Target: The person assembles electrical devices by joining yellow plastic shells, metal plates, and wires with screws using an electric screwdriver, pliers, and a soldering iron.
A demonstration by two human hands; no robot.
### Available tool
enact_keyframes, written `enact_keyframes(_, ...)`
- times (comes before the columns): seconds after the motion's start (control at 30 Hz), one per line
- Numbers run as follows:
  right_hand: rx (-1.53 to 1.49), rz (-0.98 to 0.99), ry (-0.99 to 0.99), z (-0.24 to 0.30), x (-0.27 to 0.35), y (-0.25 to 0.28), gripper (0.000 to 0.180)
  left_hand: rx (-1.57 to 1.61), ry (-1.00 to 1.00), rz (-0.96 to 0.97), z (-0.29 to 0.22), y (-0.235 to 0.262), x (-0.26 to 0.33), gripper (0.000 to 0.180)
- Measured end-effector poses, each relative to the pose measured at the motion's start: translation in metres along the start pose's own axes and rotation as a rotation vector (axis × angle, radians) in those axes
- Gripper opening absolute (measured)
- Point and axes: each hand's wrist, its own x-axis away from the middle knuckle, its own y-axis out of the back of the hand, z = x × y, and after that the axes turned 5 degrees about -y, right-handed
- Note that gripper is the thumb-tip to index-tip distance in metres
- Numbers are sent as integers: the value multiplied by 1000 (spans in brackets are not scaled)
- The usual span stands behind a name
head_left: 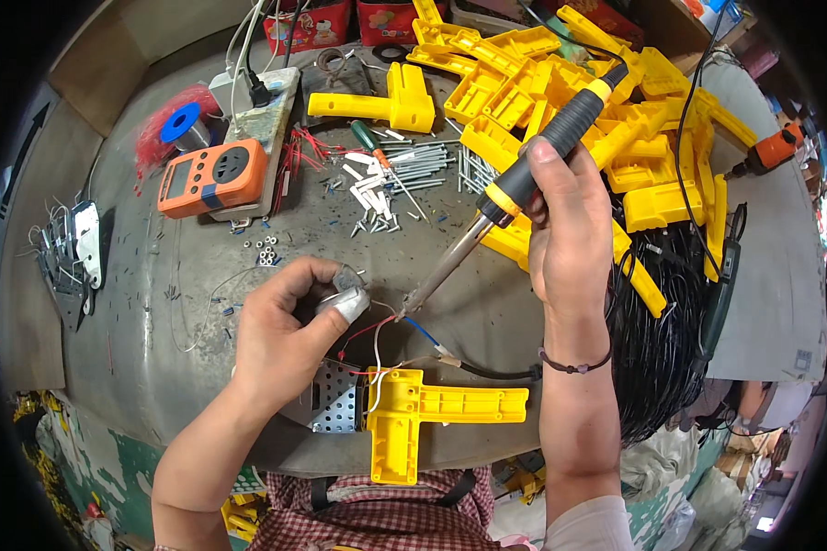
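My right hand (570, 202) is wrapped round a soldering iron (533, 174) with a black and yellow handle, its shaft slanting down to the left. The tip meets the joined ends of a red wire (368, 328) and a blue wire (420, 329). My left hand (294, 321) is closed just left of the tip, white tape on its thumb and a grey wrap on a finger. A thin pale wire (383, 305) runs from its fingertips toward the tip. Below lie a yellow plastic half-shell (473, 404) and a perforated metal plate (338, 399). A black cable (492, 373) joins the blue wire.
Yellow shells (524, 83) are heaped at the back right, above a bundle of black cable (657, 358). An orange meter (213, 177) stands back left beside a solder spool (186, 127). Screws (423, 165), a screwdriver (368, 138) and nuts (266, 251) lie mid-table. An orange power tool (772, 149) is far right.
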Motion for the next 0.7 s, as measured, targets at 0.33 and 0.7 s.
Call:
enact_keyframes(0.33,-42,-1,-26,-2,0,0,20,-35,-22,0,6,0,2,17)
enact_keyframes(0.7,-172,37,-265,2,6,-5,19,28,10,117,-5,11,25,19)
